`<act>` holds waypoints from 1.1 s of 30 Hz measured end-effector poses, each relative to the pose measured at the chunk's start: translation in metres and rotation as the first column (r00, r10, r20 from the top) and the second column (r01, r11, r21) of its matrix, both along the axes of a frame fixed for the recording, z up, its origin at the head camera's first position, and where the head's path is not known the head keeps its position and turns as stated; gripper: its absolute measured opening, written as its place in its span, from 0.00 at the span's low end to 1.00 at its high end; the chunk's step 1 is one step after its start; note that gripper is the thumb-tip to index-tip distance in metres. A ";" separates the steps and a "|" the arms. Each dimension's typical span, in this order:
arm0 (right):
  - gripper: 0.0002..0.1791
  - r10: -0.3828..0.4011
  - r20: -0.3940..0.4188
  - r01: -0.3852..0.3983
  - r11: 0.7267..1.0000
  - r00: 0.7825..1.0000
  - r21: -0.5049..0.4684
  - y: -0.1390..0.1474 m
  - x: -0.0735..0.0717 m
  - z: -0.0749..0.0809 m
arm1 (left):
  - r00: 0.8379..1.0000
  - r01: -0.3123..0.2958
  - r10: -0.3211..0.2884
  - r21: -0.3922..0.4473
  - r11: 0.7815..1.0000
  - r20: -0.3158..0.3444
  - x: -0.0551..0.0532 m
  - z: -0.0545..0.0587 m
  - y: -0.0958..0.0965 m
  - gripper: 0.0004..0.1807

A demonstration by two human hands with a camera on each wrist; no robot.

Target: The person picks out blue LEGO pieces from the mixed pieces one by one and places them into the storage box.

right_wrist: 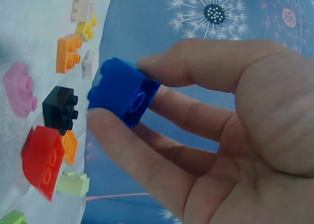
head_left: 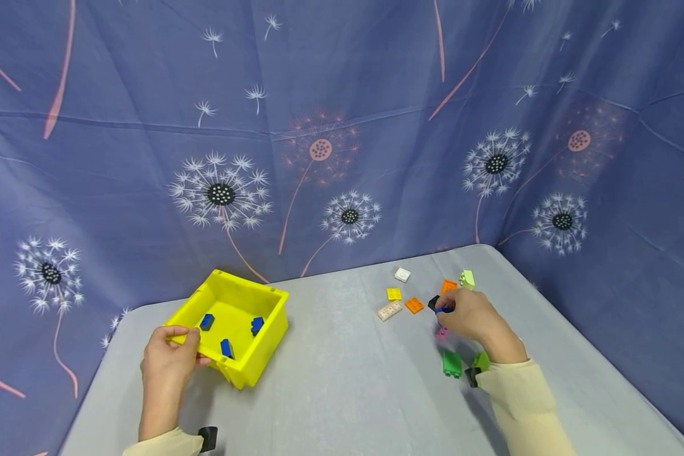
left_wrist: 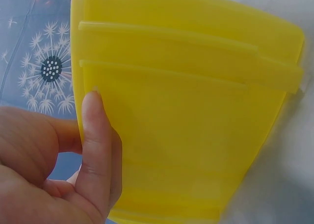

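Note:
At the left of the table my left hand (head_left: pixel 170 358) grips the near rim of a yellow bin (head_left: pixel 270 335), with the thumb over the edge. The left wrist view shows fingers (left_wrist: pixel 96 150) against the bin's outer wall. Inside the bin lie three blue bricks, one of them a blue brick (head_left: pixel 207 322) near the left wall. Over on the right, my right hand (head_left: pixel 479 320) pinches another blue toy brick (right_wrist: pixel 120 89) between thumb and fingers, raised above the table. A black brick (right_wrist: pixel 60 109) and a red brick (right_wrist: pixel 43 160) lie close by.
Around the right hand are a white brick (head_left: pixel 402 275), a yellow brick (head_left: pixel 394 294), a beige brick (head_left: pixel 390 310), an orange brick (head_left: pixel 414 305), a pale green brick (head_left: pixel 467 278) and a green brick (head_left: pixel 451 364). A patterned blue cloth (head_left: pixel 342 158) hangs behind the table.

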State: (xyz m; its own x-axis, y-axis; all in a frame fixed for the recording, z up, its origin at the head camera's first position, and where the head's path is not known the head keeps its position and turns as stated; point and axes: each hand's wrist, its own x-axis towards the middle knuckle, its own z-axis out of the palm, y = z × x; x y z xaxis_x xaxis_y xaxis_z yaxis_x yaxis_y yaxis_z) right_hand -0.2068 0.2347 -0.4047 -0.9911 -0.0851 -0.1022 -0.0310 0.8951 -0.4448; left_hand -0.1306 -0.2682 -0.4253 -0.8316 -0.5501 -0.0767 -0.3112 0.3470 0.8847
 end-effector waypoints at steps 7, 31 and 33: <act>0.11 0.019 -0.120 -0.021 1.000 0.993 -0.018 -0.010 0.000 0.004 | 1.000 -0.009 0.009 -0.015 1.000 0.007 0.002 0.001 -0.001 0.20; 0.10 0.032 -0.304 -0.115 0.959 0.952 -0.259 -0.061 0.009 0.028 | 1.000 0.017 -0.017 -0.031 0.999 0.015 0.001 0.001 -0.003 0.23; 0.11 0.041 -0.321 -0.128 0.959 0.946 -0.255 -0.067 0.009 0.031 | 1.000 0.018 -0.018 -0.025 1.000 0.000 0.001 0.001 -0.003 0.22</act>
